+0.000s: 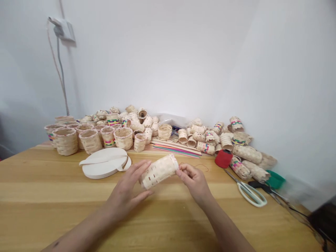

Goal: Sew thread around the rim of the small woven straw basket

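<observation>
A small cylindrical woven basket [159, 171] of pale strips lies tilted between my two hands above the table. My left hand [131, 182] holds its left, lower end between thumb and fingers. A white band [174, 161] runs around the rim at the basket's right end. Against that rim my right hand [193, 180] is closed in a pinch, and a thin thread [206, 166] loops over the table just behind it. The fingertips hide most of what they pinch. To the left of the basket lies a flat roll of white tape [102, 171].
Finished-looking woven baskets [65, 141] stand at the back left. More woven cylinders [246, 153] are heaped at the back right. Coloured strips [178, 150] lie between them. On the right are a red thread spool [223, 159], scissors [252, 195] and a green object [275, 180].
</observation>
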`<act>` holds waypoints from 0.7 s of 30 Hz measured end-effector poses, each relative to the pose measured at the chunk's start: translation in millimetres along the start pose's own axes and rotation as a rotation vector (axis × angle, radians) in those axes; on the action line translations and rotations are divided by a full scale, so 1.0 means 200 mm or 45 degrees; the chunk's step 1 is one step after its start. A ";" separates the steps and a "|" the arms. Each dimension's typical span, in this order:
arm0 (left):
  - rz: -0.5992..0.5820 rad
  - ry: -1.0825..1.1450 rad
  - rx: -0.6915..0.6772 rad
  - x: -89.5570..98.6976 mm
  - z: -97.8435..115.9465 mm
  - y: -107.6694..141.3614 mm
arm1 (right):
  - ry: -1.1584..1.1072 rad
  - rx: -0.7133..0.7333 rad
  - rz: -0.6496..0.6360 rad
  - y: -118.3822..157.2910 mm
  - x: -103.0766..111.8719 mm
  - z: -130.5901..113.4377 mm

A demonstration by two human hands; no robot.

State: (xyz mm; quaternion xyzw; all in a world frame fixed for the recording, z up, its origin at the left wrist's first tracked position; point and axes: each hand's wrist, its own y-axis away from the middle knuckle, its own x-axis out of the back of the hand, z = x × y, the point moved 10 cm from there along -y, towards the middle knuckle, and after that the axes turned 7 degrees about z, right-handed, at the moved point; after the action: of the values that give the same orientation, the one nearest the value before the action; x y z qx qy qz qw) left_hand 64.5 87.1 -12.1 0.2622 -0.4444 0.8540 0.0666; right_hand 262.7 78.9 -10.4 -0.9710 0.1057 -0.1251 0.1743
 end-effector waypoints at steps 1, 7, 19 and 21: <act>-0.012 0.064 0.081 0.00 -0.02 0.00 | -0.004 -0.002 0.015 0.00 0.01 0.00; -0.235 0.719 0.674 -0.14 -0.14 0.03 | -0.004 0.013 0.018 0.00 0.02 0.02; -0.109 0.925 0.728 -0.14 -0.15 0.02 | -0.002 -0.073 0.111 -0.02 0.06 0.08; -0.073 0.755 0.684 -0.10 -0.16 0.02 | -0.043 -0.111 0.254 -0.03 0.13 0.10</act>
State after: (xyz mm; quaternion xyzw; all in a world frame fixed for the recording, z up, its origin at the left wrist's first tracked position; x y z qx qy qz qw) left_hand 67.7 113.0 -39.5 0.0247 -0.1593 0.9763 0.1447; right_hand 294.9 84.0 -21.2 -0.9643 0.2042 -0.0859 0.1453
